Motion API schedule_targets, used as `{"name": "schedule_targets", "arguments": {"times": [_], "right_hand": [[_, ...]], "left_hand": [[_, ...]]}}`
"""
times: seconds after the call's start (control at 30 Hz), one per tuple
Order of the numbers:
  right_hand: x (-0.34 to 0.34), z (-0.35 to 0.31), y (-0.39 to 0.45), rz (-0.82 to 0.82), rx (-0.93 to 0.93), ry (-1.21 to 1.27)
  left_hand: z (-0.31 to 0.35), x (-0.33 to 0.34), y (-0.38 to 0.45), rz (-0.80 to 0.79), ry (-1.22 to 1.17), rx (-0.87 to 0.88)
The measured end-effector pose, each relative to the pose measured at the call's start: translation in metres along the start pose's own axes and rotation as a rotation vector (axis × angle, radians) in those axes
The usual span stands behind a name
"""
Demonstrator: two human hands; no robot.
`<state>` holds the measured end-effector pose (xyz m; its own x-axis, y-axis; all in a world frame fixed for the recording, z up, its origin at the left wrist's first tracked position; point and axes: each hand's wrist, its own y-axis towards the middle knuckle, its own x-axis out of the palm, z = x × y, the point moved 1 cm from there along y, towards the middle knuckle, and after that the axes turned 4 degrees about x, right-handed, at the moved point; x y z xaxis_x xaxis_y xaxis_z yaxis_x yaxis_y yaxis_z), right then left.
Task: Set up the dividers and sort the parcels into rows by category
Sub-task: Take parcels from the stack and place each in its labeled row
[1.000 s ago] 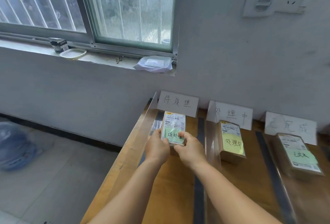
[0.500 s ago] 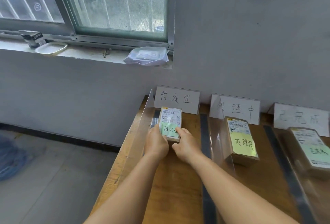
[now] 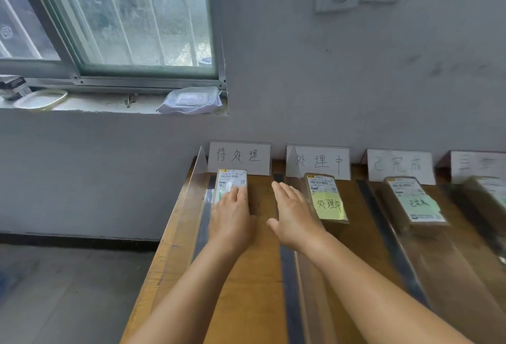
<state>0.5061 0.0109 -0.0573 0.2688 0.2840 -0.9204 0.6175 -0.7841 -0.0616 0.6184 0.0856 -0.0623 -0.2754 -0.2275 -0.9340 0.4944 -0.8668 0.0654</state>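
Brown parcels (image 3: 325, 201), yellow-green notes (image 3: 330, 206); white signs (image 3: 239, 157); black strips (image 3: 287, 275), wood table (image 3: 254, 289)

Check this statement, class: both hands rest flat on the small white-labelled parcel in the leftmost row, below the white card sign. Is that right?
Not quite. In the head view only the left hand rests on the small white-labelled parcel below the white card sign. The right hand hovers open beside it, over the wooden table.
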Motion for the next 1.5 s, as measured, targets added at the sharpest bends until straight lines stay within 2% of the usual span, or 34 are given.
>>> {"name": "schedule_targets", "arguments": {"times": [0.3, 0.63, 1.1, 1.33, 1.5], "right_hand": [[-0.056, 0.082, -0.082, 0.168, 0.096, -0.075], [-0.13, 0.19, -0.191, 0.298, 0.19, -0.074], [-0.191, 0.363, -0.36, 0.309, 0.356, -0.063], [-0.214, 0.434, -0.417, 0.324, 0.452, -0.057], [-0.229, 0.48, -0.44, 0.363, 0.585, -0.021]], "left_hand": [[0.096, -0.008, -0.047, -0.005, 0.025, 0.244], [0.246, 0.014, -0.113, -0.016, -0.041, 0.44], [0.446, 0.085, -0.232, -0.147, -0.125, 0.498], [0.525, 0.116, -0.26, -0.196, -0.141, 0.621], [0.582, 0.142, -0.263, -0.235, -0.173, 0.73]]}}
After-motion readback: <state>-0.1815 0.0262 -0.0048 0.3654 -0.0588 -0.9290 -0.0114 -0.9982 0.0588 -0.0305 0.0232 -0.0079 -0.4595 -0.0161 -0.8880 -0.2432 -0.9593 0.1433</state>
